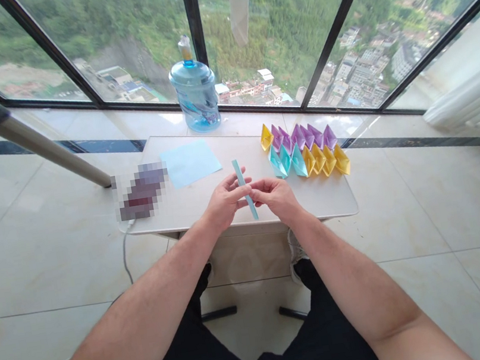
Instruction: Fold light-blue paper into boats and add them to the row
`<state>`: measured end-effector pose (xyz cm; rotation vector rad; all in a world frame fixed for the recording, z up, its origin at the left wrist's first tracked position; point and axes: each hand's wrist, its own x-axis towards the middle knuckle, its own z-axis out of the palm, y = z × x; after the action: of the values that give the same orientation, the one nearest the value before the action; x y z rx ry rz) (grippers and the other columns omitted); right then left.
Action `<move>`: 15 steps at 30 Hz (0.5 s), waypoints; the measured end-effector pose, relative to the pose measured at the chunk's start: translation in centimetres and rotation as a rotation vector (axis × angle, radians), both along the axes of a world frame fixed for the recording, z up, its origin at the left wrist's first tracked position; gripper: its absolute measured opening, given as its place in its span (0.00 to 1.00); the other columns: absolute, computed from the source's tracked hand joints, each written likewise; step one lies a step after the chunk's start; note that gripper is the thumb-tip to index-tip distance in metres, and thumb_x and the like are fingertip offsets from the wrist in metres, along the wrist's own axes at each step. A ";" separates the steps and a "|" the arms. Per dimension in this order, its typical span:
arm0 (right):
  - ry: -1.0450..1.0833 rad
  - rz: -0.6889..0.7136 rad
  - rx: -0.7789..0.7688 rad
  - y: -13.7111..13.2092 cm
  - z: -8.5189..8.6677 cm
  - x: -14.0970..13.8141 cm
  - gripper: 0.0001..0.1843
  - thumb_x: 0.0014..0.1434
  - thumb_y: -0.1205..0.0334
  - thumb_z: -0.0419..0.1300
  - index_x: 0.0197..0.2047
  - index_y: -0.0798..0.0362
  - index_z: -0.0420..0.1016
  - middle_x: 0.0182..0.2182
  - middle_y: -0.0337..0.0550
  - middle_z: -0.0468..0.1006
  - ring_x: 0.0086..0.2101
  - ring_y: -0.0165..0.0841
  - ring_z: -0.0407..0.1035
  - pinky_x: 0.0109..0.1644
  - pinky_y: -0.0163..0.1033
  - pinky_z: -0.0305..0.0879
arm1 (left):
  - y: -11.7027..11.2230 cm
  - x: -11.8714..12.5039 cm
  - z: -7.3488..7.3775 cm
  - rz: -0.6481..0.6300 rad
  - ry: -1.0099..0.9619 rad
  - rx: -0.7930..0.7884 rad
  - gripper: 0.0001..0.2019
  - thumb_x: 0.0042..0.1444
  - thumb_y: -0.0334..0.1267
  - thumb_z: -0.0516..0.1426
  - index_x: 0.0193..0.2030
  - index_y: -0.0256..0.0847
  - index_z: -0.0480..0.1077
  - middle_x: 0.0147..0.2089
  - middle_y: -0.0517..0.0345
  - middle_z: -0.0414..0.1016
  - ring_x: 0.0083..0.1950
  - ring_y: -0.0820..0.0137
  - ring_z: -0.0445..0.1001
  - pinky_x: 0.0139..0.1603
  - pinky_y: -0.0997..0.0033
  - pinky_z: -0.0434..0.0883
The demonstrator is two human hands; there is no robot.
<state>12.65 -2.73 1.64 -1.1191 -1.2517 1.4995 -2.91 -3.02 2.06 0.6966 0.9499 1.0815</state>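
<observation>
A narrow folded strip of light blue paper [239, 173] is held up over the table's front edge, tilted with its top to the left. My left hand [227, 199] is closed on it, thumb across its middle and fingers behind. From the other side my right hand [275, 194] pinches the strip near its middle, fingertips close to the left thumb. Beyond my left hand a flat light blue sheet [191, 162] lies on the table. To the right of my hands stand folded paper boats in two rows: purple boats [298, 136], turquoise boats [298, 162] and yellow boats [328, 160].
The small white table [316, 205] stands before me. At its left lies a pixelated object [143, 189] with a cable [125, 257]. A blue water jug [195, 96] sits behind the table by the window. A slanted pole [54, 144] rises on the left.
</observation>
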 end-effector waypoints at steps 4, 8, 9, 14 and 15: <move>0.029 0.004 -0.042 -0.1 0.4 0.2 0.20 0.44 0.47 0.75 0.34 0.52 0.82 0.27 0.39 0.81 0.28 0.29 0.72 0.33 0.37 0.70 | 0.0 -0.1 0.1 -0.010 -0.011 0.004 0.35 0.48 0.34 0.69 0.65 0.41 0.68 0.55 0.46 0.73 0.45 0.65 0.77 0.44 0.55 0.81; 0.049 0.014 -0.065 -0.1 0.7 0.2 0.19 0.44 0.48 0.75 0.33 0.53 0.82 0.27 0.39 0.81 0.28 0.30 0.72 0.34 0.37 0.70 | 0.0 -0.1 0.2 -0.013 -0.017 0.005 0.36 0.47 0.34 0.69 0.65 0.40 0.68 0.56 0.46 0.73 0.46 0.64 0.77 0.45 0.54 0.81; 0.043 0.015 -0.064 -0.1 0.7 0.2 0.19 0.44 0.48 0.74 0.34 0.53 0.81 0.27 0.39 0.81 0.28 0.30 0.72 0.34 0.37 0.70 | 0.0 -0.1 0.2 -0.012 -0.021 0.004 0.36 0.47 0.34 0.69 0.64 0.40 0.68 0.56 0.46 0.73 0.47 0.64 0.77 0.46 0.53 0.81; -0.142 -0.123 0.099 -0.1 0.0 -0.1 0.15 0.52 0.51 0.68 0.37 0.53 0.80 0.29 0.41 0.82 0.28 0.32 0.73 0.34 0.39 0.71 | 0.2 -0.1 -0.1 -0.004 -0.009 0.024 0.32 0.47 0.35 0.66 0.62 0.42 0.70 0.53 0.50 0.75 0.49 0.63 0.77 0.50 0.51 0.79; -0.213 -0.163 0.170 -0.2 -0.2 -0.2 0.13 0.54 0.53 0.66 0.39 0.52 0.80 0.30 0.41 0.82 0.28 0.32 0.74 0.34 0.39 0.71 | 0.2 -0.1 -0.1 -0.004 0.011 0.039 0.31 0.47 0.35 0.65 0.60 0.42 0.71 0.51 0.52 0.76 0.48 0.63 0.77 0.50 0.52 0.79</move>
<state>12.43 -2.96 1.46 -1.2585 -1.3683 1.1541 -2.98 -2.83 1.93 0.7367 0.9383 1.0957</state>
